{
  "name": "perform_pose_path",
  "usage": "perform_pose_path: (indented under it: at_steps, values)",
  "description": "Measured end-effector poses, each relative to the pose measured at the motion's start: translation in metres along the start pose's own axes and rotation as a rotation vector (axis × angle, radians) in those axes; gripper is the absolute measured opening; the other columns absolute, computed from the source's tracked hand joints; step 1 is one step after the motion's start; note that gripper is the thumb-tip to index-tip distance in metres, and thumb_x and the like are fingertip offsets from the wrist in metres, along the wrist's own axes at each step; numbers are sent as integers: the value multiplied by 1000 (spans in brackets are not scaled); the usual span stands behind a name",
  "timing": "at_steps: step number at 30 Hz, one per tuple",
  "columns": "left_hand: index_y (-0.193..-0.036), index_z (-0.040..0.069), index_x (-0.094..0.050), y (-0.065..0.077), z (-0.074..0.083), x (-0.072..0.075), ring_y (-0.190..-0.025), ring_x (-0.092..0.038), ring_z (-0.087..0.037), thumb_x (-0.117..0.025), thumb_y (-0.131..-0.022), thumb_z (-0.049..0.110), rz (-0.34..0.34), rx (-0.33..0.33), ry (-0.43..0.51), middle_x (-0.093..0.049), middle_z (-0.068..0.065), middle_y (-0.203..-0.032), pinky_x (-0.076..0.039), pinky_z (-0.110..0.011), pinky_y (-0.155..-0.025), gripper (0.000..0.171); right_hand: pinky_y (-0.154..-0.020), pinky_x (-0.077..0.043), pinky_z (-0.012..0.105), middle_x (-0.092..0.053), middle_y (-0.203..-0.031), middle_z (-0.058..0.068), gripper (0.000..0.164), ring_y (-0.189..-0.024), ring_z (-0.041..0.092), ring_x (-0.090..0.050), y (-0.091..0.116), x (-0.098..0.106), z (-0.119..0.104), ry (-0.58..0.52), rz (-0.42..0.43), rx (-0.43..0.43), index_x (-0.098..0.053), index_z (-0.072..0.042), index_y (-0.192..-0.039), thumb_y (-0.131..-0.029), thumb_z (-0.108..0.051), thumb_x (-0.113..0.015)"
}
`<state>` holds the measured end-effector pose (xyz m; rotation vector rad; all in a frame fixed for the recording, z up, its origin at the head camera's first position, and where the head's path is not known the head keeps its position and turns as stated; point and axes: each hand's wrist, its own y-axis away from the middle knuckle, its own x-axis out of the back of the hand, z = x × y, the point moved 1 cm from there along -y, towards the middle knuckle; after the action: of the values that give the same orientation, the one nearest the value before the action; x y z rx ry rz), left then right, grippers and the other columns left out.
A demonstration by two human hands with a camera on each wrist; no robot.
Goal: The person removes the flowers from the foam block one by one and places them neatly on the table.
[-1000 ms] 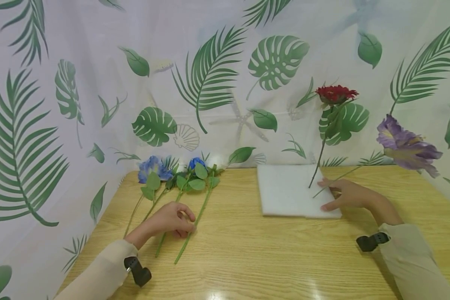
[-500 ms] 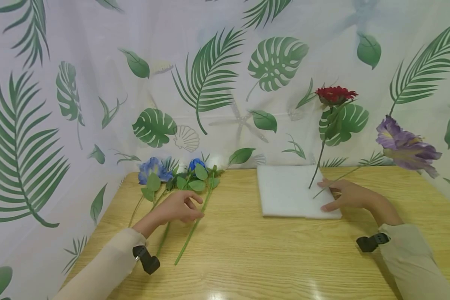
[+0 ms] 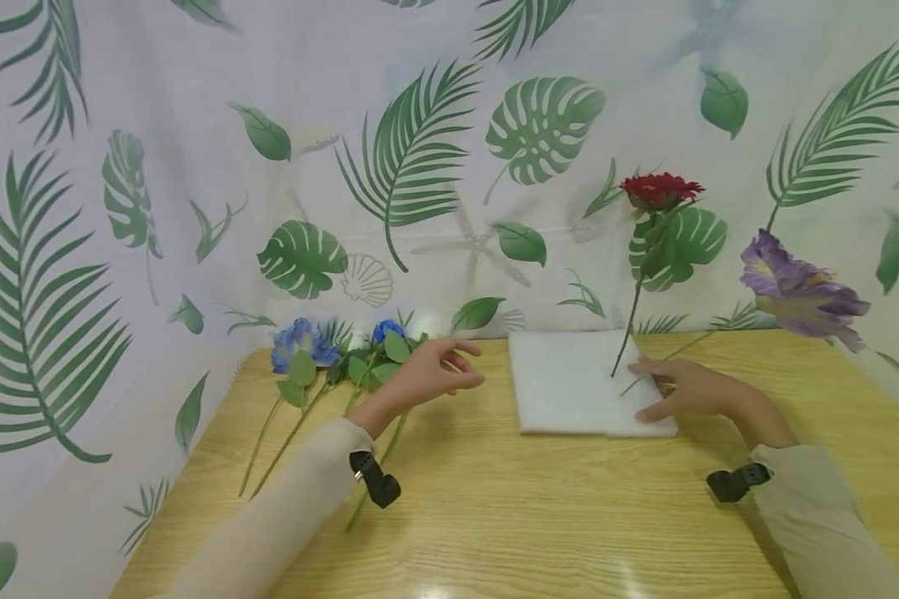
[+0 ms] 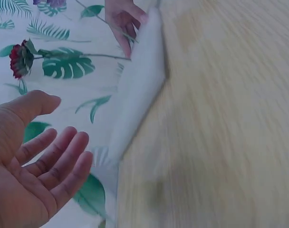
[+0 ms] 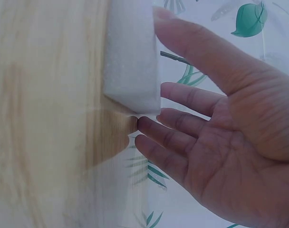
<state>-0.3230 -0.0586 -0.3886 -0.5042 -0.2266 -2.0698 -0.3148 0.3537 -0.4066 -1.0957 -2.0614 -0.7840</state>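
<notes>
My left hand (image 3: 438, 370) is raised over the table left of the white foam block (image 3: 569, 391), palm turned inward, fingers loosely bent and holding nothing. My right hand (image 3: 700, 391) rests at the block's right end; the thumb (image 5: 192, 42) lies on the foam and the other fingers spread beside its end. A red flower (image 3: 661, 190) stands nearly upright with its dark stem in the foam. A purple flower (image 3: 802, 287) leans far right, its thin stem crossing above my right hand into the foam.
Blue flowers (image 3: 305, 345) and a deeper blue bud (image 3: 389, 331) with green leaves and stems lie at the table's left; my left forearm partly covers the stems. A leaf-printed curtain (image 3: 434, 150) stands behind the wooden table (image 3: 509, 516).
My left hand has moved from over the green stems to the right and back, toward the foam block. The right hand has kept its place; the view has shifted slightly.
</notes>
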Motion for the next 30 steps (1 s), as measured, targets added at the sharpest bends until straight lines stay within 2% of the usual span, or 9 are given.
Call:
perform_pose_path:
  at_steps: [7, 12, 14, 17, 24, 27, 30]
  values:
    - [-134, 10, -63, -42, 27, -37, -93, -69, -12, -73, -95, 20, 7, -101, 67, -69, -13, -111, -59, -50, -88, 42, -113, -36, 64, -20, -157, 42, 93, -142, 58, -30, -1, 0, 0, 14, 6, -1, -36, 12, -150, -84, -32, -85]
    - [-132, 11, -65, -67, 44, -67, -93, -69, -10, -73, -96, 21, -14, -159, 94, -71, -11, -112, -61, -37, -83, 38, -115, -32, 65, -20, -158, 41, 95, -144, 58, -27, -1, -1, 2, 12, 12, -30, -36, 11, -151, -83, -32, -85]
    - [-130, 13, -66, -76, 49, -80, -93, -69, -9, -73, -96, 22, -18, -175, 106, -72, -8, -111, -59, -27, -78, 36, -115, -31, 66, -22, -157, 41, 95, -144, 58, -27, -1, -1, 2, 22, 16, -42, -36, 11, -151, -83, -34, -85]
    - [-130, 14, -68, -89, 57, -97, -93, -69, -6, -72, -97, 23, -26, -199, 126, -72, -6, -111, -55, -21, -75, 35, -114, -33, 67, -25, -157, 40, 95, -144, 58, -28, -1, -1, 2, 34, 23, -40, -38, 10, -151, -83, -35, -86]
    - [-131, 9, -68, -111, 76, -131, -100, -68, -9, -71, -97, 17, -56, -271, 159, -72, -13, -121, -54, -17, -81, 35, -111, -36, 67, -32, -155, 38, 93, -142, 58, -35, -1, -2, 3, 40, 23, -22, -38, 10, -151, -85, -36, -84]
    - [-132, 7, -67, -118, 83, -143, -100, -65, -6, -70, -97, 17, -74, -291, 160, -70, -15, -123, -54, -16, -80, 36, -110, -38, 67, -35, -153, 39, 92, -141, 58, -36, 0, 0, 3, 47, 25, -32, -40, 10, -150, -85, -36, -84]
    - [-133, 9, -67, -121, 87, -152, -100, -62, -2, -70, -97, 18, -90, -294, 165, -69, -13, -126, -54, -16, -79, 37, -110, -38, 66, -31, -156, 40, 95, -142, 59, -32, 1, -1, 3, -5, 18, -21, -35, 12, -152, -85, -32, -85]
